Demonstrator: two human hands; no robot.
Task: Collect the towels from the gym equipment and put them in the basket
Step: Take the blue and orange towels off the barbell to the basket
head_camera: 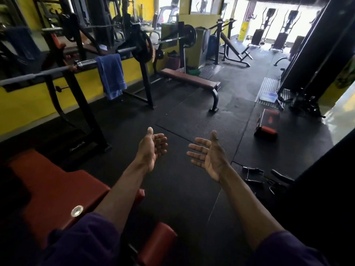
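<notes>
left hand (151,148): fingers loosely spread, empty | right hand (209,156): fingers spread, empty; palms face inward, likely readied to grasp | blue towel (111,75): hangs folded over barbell (84,63), well beyond left fingertips | basket: not visible

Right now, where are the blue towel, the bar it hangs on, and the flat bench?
blue towel (111,73): head view, middle of the hanging cloth.
bar (86,62): head view, shiny stretch just left of the towel.
flat bench (189,78): head view, top of its brown pad.
</notes>
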